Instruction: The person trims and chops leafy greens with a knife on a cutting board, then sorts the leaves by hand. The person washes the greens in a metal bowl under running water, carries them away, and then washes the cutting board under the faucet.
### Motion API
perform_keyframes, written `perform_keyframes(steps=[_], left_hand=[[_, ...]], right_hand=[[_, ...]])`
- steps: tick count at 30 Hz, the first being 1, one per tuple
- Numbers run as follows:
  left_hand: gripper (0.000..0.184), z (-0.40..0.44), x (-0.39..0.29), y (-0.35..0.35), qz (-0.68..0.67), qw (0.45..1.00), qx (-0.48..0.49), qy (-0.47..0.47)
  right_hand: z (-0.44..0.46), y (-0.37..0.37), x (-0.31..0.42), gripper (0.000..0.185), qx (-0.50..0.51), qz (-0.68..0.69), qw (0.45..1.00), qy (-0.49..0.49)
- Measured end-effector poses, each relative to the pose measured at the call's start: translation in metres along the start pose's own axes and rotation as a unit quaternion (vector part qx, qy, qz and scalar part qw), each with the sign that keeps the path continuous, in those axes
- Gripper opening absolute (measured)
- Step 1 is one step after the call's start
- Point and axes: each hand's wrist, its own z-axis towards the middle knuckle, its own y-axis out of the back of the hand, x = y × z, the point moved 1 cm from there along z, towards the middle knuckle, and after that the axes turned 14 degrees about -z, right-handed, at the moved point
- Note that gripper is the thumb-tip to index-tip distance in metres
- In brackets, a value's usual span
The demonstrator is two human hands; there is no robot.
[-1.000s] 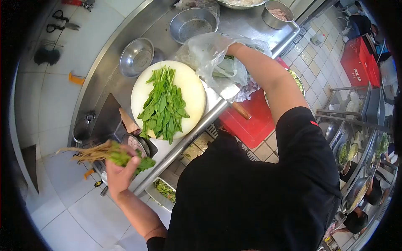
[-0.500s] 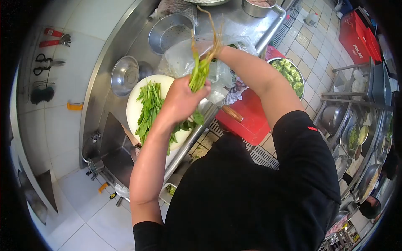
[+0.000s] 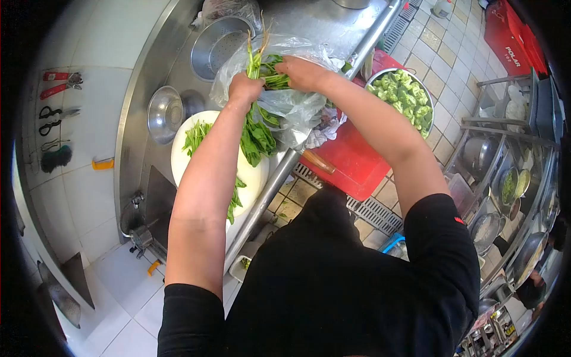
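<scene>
My left hand [image 3: 245, 90] is closed round a bunch of leafy greens [image 3: 257, 140], whose pale roots point up and whose leaves hang down over the edge of the round cutting board [image 3: 253, 184]. Just to its right, my right hand [image 3: 297, 72] pinches green stems above the clear plastic bag [image 3: 297, 113]. Part of the bag is hidden behind both hands. More cut greens [image 3: 197, 135] lie on the board, partly covered by my left forearm. A wooden handle [image 3: 319, 162] sticks out beside the bag, at the counter's edge.
A perforated metal bowl [image 3: 215, 50] and a smaller steel bowl [image 3: 165, 113] stand on the steel counter [image 3: 146, 152]. Right of the counter are a red board [image 3: 357, 163] and a bowl of broccoli [image 3: 407, 98]. Metal shelves [image 3: 505, 128] with pans line the right side.
My left hand has moved from the lower left up to the bag with the rooted greens. My right hand, earlier hidden in the bag, now shows with stems in it. The view has shifted.
</scene>
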Motion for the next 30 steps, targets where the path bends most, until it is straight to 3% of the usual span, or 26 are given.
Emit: perform_keyframes(steps=[5, 7, 13, 15, 16, 18, 19, 21, 25, 27, 30], left_hand=[[0.020, -0.006, -0.003, -0.004, -0.006, 1.000, -0.001, 0.028], [0.032, -0.007, -0.005, 0.000, 0.004, 0.997, 0.063, 0.036], [0.036, -0.011, 0.007, -0.002, 0.055, 0.994, 0.090, 0.020], [0.029, -0.015, 0.006, -0.001, -0.113, 0.989, 0.060, 0.072], [0.029, -0.014, 0.006, 0.003, -0.114, 0.989, 0.058, 0.071], [0.016, -0.010, 0.007, 0.016, -0.297, 0.939, 0.095, 0.145], [0.016, -0.011, 0.006, 0.025, -0.298, 0.939, 0.095, 0.146], [0.015, -0.013, 0.007, 0.048, -0.469, 0.850, 0.112, 0.210], [0.020, -0.028, 0.007, 0.075, -0.472, 0.847, 0.115, 0.217], [0.021, -0.035, 0.007, 0.074, -0.452, 0.860, 0.101, 0.213], [0.018, -0.040, 0.012, 0.068, -0.428, 0.876, 0.090, 0.202]], right_hand=[[-0.009, 0.021, 0.011, 0.031, 0.073, -0.040, 0.996, 0.042], [-0.010, 0.032, 0.017, 0.029, 0.102, -0.056, 0.992, 0.051], [0.003, 0.022, 0.029, 0.032, 0.190, -0.098, 0.976, 0.041], [0.006, 0.013, 0.035, 0.033, 0.169, -0.119, 0.978, 0.024], [0.005, 0.008, 0.036, 0.033, 0.168, -0.120, 0.978, 0.025], [0.002, 0.003, 0.038, 0.035, 0.062, -0.094, 0.994, 0.015], [0.000, 0.005, 0.039, 0.035, 0.063, -0.094, 0.993, 0.015], [0.001, 0.007, 0.040, 0.040, 0.107, -0.022, 0.994, -0.016], [0.016, 0.012, 0.046, 0.039, 0.117, -0.019, 0.992, -0.032], [0.028, 0.022, 0.054, 0.034, 0.235, -0.050, 0.969, -0.063], [0.040, 0.016, 0.059, 0.035, 0.241, -0.077, 0.965, -0.062]])
